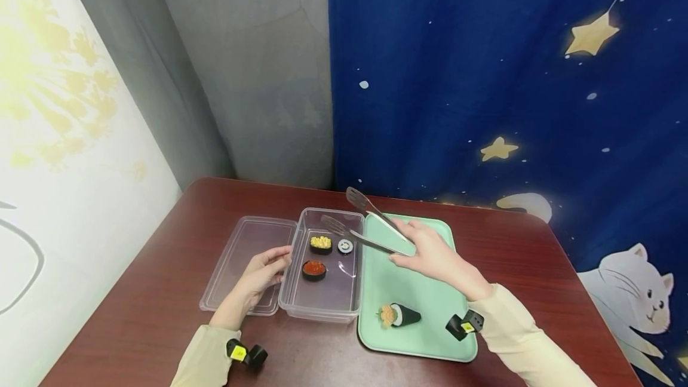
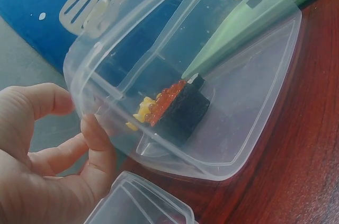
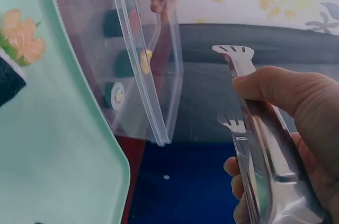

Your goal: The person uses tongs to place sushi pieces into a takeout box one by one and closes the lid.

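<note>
My left hand (image 1: 264, 276) is at the left wall of a clear plastic container (image 1: 321, 312), its thumb and curled fingers at the rim. Inside the container sit a yellow-topped sushi piece (image 1: 321, 244), a red roe sushi piece (image 1: 314, 269) and a small round sushi roll (image 1: 345, 246). My right hand (image 1: 427, 249) grips metal tongs (image 1: 376, 243), their slotted tips spread apart over the container's far right part. Nothing is between the tips. In the right wrist view, the thumb (image 3: 265, 83) lies along one arm of the tongs, with the other fingers against the opposite arm.
Right of the container lies a light green tray (image 1: 419, 342) with a cone-shaped hand roll (image 1: 403, 315) near its front. A clear plastic lid (image 1: 226, 279) lies left of the container, partly behind my left hand. All stand on a dark red wooden table (image 1: 161, 291) before curtains.
</note>
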`<state>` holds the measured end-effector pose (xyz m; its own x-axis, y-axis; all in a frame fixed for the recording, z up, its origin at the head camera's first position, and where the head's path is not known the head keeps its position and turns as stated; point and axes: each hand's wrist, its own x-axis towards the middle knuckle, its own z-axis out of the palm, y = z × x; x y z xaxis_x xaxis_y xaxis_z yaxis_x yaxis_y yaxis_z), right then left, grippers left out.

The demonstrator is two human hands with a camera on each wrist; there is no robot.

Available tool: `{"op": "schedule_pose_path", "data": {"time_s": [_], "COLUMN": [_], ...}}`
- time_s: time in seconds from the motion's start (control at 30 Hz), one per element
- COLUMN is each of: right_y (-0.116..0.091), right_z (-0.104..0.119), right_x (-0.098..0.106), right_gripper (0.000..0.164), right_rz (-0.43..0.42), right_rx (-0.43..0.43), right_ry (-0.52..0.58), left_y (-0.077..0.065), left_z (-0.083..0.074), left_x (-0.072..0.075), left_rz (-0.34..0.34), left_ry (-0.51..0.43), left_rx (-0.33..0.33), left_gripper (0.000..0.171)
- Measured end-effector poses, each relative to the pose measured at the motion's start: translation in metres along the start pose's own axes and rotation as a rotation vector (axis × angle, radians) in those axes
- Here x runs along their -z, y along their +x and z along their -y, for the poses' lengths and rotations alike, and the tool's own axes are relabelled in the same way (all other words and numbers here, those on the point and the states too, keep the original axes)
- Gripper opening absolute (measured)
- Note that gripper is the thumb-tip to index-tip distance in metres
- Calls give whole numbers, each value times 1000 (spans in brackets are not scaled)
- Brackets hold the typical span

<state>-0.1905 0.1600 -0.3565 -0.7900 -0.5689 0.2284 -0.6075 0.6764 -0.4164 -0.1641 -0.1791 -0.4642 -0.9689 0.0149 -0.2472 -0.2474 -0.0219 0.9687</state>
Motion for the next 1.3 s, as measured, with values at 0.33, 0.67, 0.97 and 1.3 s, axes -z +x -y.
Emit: {"op": "schedule_pose_path", "data": {"time_s": [0.33,0.67,0.97,1.3], "right_y": [-20,-44,-71,-105], "right_z": [-17,-34,-48,-59], "right_x": [17,30,29,12], "right_gripper": [70,70,72,72], "right_rz": [-61,-75,-111,-158], "right_rx": [-90,-143,-184,-280], "right_ry": [-35,-70,-102,-102], "left_y": [1,1,1,2], "left_z": [1,2,1,2], "left_x": [-1,0,0,0], "left_rz": [-21,-20,-20,-21], "left_ry": [17,13,14,10], "left_rx": [6,6,2,5], "left_gripper": [41,42,43,43]}}
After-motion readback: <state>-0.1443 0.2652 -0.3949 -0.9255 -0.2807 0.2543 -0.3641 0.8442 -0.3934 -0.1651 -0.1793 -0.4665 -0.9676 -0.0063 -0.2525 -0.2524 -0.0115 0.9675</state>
